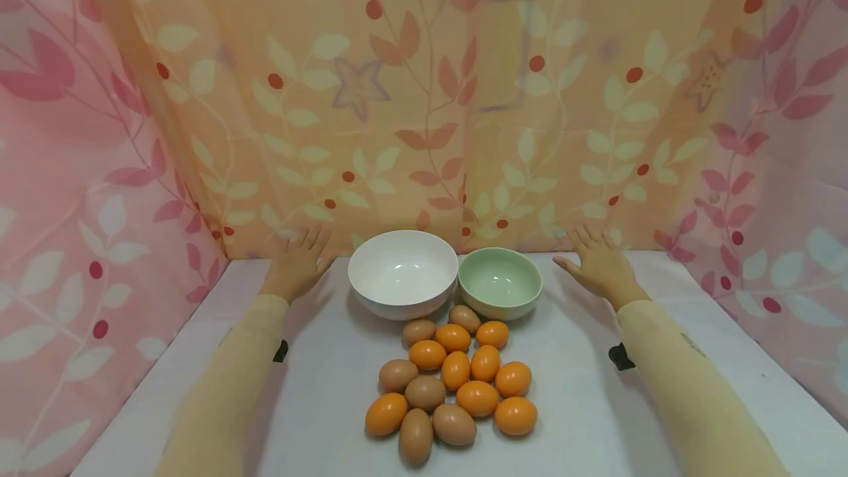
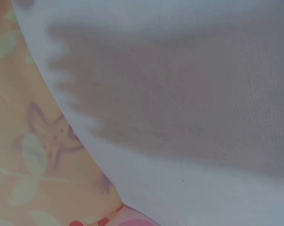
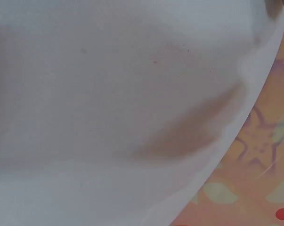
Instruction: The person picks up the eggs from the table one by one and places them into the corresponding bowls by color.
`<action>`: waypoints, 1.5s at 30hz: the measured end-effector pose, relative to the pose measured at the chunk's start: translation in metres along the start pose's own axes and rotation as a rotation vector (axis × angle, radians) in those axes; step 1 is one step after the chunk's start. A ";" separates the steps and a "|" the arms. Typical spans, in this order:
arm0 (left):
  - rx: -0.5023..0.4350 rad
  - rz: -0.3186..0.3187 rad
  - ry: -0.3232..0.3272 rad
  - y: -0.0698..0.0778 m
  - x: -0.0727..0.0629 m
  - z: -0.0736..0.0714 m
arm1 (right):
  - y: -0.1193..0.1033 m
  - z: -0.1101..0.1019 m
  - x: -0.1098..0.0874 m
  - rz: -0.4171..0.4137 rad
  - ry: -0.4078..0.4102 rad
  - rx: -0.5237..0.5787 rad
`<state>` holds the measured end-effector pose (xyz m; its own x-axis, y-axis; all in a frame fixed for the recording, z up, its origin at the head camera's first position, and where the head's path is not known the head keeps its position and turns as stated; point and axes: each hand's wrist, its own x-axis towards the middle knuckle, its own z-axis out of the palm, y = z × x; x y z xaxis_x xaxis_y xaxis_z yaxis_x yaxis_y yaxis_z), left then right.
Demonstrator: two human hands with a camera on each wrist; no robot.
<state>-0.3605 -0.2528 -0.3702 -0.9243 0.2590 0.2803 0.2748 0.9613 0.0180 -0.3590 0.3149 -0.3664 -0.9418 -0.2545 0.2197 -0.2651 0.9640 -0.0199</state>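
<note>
My left hand (image 1: 298, 265) is held out with fingers spread, to the left of a large white bowl (image 1: 403, 278). On the other side my right hand (image 1: 599, 265) has its fingers spread too, to the right of a smaller pale green bowl (image 1: 500, 284). Neither hand touches a bowl. The two bowls stand side by side with nothing inside them. In front of them lie loose eggs, several orange eggs (image 1: 477, 398) mixed with several brown eggs (image 1: 425, 393). The left wrist view has only a hand-shaped shadow (image 2: 132, 89) on the white surface.
A white table (image 1: 318, 418) carries everything. Behind it hangs an orange leaf-patterned cloth (image 1: 424, 94), with pink patterned cloth (image 1: 66, 205) at the left side and more on the right. A dark wrist device (image 1: 621, 356) shows under the right sleeve.
</note>
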 end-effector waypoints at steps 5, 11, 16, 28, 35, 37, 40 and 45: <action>0.004 0.004 -0.005 0.002 -0.001 -0.001 | 0.000 0.000 0.001 -0.015 -0.008 -0.002; 0.004 0.012 -0.020 0.007 -0.002 -0.004 | -0.001 -0.002 -0.004 -0.022 -0.015 0.012; -0.014 0.021 -0.016 0.012 -0.002 -0.004 | -0.006 -0.002 -0.008 -0.035 -0.031 0.019; -0.004 0.042 -0.014 0.022 -0.006 -0.008 | -0.023 -0.003 -0.014 -0.097 -0.016 0.097; -0.036 0.053 0.007 0.024 -0.007 -0.009 | -0.032 -0.007 -0.017 -0.124 -0.002 0.123; -0.045 0.054 0.009 0.023 -0.008 -0.007 | -0.035 -0.007 -0.018 -0.130 0.001 0.132; -0.052 0.048 0.008 0.022 -0.010 -0.006 | -0.038 -0.006 -0.021 -0.140 0.006 0.144; -0.062 0.041 0.011 0.022 -0.013 -0.009 | -0.043 -0.004 -0.027 -0.132 -0.005 0.191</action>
<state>-0.3401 -0.2357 -0.3646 -0.9093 0.2964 0.2921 0.3283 0.9423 0.0659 -0.3209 0.2804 -0.3671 -0.8972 -0.3784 0.2279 -0.4200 0.8904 -0.1754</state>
